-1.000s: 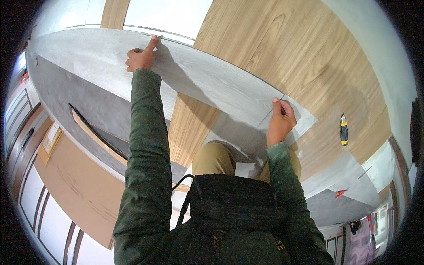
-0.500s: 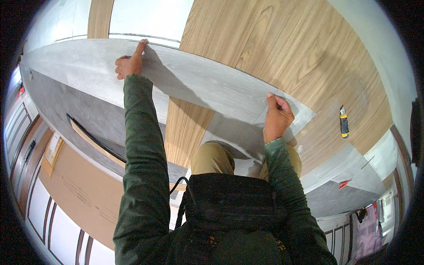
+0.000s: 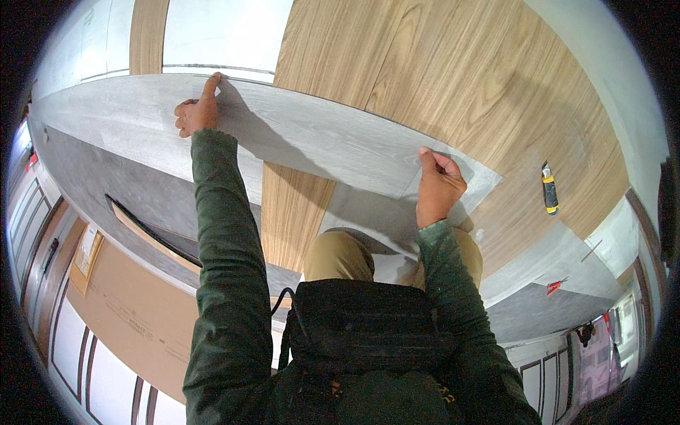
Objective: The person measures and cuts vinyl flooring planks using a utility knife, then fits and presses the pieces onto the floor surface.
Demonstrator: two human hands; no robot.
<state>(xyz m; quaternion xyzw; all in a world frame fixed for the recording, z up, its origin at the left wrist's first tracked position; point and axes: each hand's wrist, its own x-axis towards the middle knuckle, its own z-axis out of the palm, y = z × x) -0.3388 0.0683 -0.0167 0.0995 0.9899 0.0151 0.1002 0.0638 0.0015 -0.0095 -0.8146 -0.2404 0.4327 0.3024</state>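
A long grey wood-grain floor plank (image 3: 312, 127) lies across in front of me, alongside light brown wood-grain planks (image 3: 453, 78). Toward its left part, my left hand (image 3: 200, 112) touches the far edge with one outstretched digit; the other fingers are spread and partly bent, holding nothing. Close to the cross seam at the plank's right part, my right hand (image 3: 440, 185) has its thumb and bent fingers drawn together at the far edge. What lies between those fingertips, if anything, is hidden. A shadow falls across the plank between my hands.
A yellow-and-black utility knife (image 3: 550, 191) lies on the brown planks at right. Beyond it is a red-handled tool (image 3: 554, 287). A brown cardboard box (image 3: 134, 304) stands at left. Behind the grey plank shows a white panel (image 3: 219, 35). My knee (image 3: 340, 255) is close in front.
The whole view has shifted slightly, the far planks sitting lower and more to the left. Both hands keep nearly the same places along the plank's edge.
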